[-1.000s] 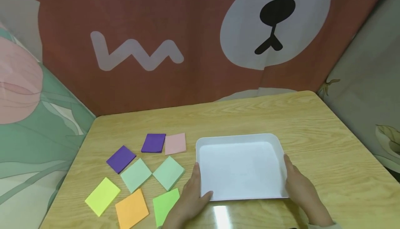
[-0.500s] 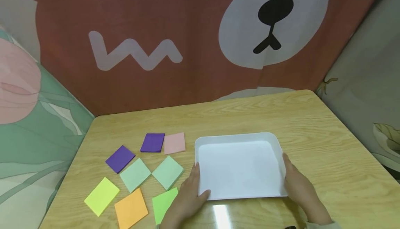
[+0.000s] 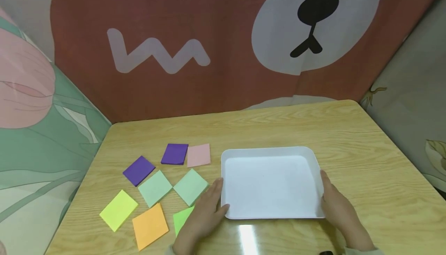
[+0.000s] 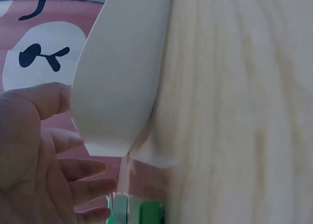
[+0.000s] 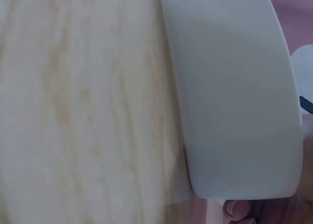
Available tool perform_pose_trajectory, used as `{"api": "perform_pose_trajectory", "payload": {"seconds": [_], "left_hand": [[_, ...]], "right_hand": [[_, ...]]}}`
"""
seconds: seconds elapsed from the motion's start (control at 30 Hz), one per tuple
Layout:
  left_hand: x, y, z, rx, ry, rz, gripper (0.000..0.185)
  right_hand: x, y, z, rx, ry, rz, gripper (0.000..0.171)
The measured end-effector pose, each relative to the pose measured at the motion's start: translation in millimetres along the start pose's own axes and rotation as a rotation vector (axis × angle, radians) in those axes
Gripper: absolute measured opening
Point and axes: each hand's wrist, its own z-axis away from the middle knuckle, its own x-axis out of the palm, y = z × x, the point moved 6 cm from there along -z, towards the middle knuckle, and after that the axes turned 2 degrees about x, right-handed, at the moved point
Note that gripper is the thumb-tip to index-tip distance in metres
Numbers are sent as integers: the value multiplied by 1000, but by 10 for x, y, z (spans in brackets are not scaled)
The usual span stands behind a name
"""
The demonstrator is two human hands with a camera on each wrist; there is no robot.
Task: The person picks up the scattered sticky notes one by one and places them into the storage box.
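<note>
A white rectangular tray [image 3: 271, 152] lies on the wooden table, its inside bare. At its left side my left hand [image 3: 205, 212] has its fingertips along the wall and its thumb at the near corner. The left wrist view shows this hand's fingers [image 4: 88, 190] extended and spread, with the thumb touching the tray [image 4: 117, 77]. Against the right wall rests my right hand [image 3: 339, 206], fingers pointing forward. In the right wrist view the tray [image 5: 234, 97] hides most of that hand; only a few fingertips [image 5: 237, 209] show beyond its corner.
Left of the tray lie several sticky note pads: purple [image 3: 139, 170], another purple [image 3: 175, 154], pink [image 3: 199, 155], mint [image 3: 155, 188], another mint [image 3: 191, 187], yellow [image 3: 119, 210] and orange [image 3: 150, 226]. My left hand partly covers a green pad [image 3: 182, 218]. A bear-print cloth [image 3: 174, 96] hangs behind the table.
My left hand has loosened slightly, its thumb drawing back from over the tray's near rim. The head view has shifted a little. The tray and pads keep their places.
</note>
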Motion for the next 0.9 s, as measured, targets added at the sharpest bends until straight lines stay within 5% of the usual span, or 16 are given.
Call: {"api": "perform_pose_trajectory", "payload": {"seconds": [0.5, 0.9], "left_hand": [[-123, -41, 41, 12, 58, 37, 53], [-173, -171, 71, -33, 136, -44, 46]], "right_hand": [[-8, 0, 24, -4, -22, -32, 49], [-3, -17, 15, -16, -13, -37, 50]]}}
